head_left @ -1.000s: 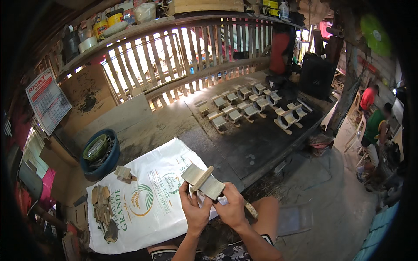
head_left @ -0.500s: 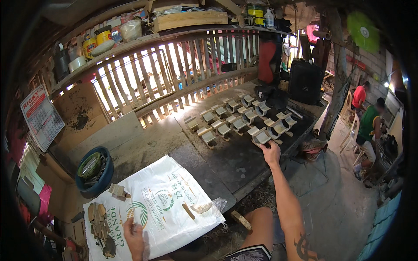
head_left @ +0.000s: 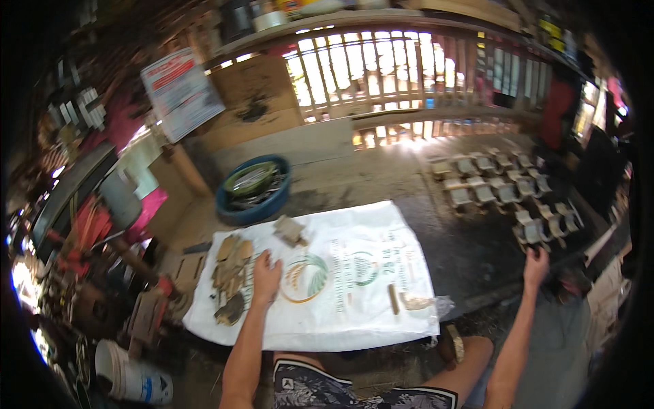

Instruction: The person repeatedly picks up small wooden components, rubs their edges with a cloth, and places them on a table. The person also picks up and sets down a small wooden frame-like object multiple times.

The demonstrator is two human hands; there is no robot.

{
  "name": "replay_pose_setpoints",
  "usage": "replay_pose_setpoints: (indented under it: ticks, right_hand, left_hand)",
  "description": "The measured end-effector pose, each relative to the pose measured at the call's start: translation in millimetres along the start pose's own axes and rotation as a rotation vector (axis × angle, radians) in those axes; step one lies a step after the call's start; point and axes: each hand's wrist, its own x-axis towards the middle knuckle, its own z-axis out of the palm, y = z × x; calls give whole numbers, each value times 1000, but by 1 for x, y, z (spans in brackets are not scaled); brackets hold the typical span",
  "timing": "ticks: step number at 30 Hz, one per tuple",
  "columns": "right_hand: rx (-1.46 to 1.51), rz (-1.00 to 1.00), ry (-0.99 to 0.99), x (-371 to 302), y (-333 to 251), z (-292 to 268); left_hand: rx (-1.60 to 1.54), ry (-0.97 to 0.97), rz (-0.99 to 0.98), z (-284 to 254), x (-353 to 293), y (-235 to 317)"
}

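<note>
My left hand [head_left: 267,278] hovers over or rests on a white woven sack [head_left: 354,320], with fingers apart and nothing in them. Beside it lies a pile of small wooden pieces [head_left: 233,262]; a blocky wooden piece [head_left: 289,230] sits just beyond. Out to the right, my right hand [head_left: 537,264] has its fingertips on the near edge of a saddle-shaped wooden piece [head_left: 530,233], at the front of several similar curved pieces [head_left: 505,193] set out in rows. Blur and the hand itself hide part of that grip.
A blue basin [head_left: 248,217] holding a green bowl stands behind the sack. On the sack's right part are a short wooden strip [head_left: 393,299] and a pale lump [head_left: 417,301]. A white bucket [head_left: 133,371] is low at the left, near a red-marked metal tool [head_left: 146,310].
The view has swung left, so the bench and rows appear farther right. My left hand has moved closer to the wooden pile. My right hand stays at the front curved piece.
</note>
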Motion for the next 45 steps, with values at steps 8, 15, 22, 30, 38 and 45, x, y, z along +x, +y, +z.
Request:
replay_pose_setpoints:
  ticks: [8, 15, 22, 30, 38, 45]
  right_hand:
    - [312, -482, -356, -148, -151, -53]
    - [82, -790, -807, -244, -214, -44]
    - [318, -313, -773, -253, -202, -30]
    - [1383, 758, -926, -277, -227, -81]
    - [1130, 292, -976, -289, -280, -154]
    - [1034, 80, -892, -291, -292, -161]
  left_hand:
    - [309, -16, 227, 46, 45, 9]
    - [431, 139, 244, 68, 78, 0]
    - [-343, -130, 243, 50, -38, 53]
    - [-506, -434, 61, 45, -229, 99]
    - [-117, -491, 482, 59, -242, 143]
    - [-77, -478, 617, 69, -252, 159]
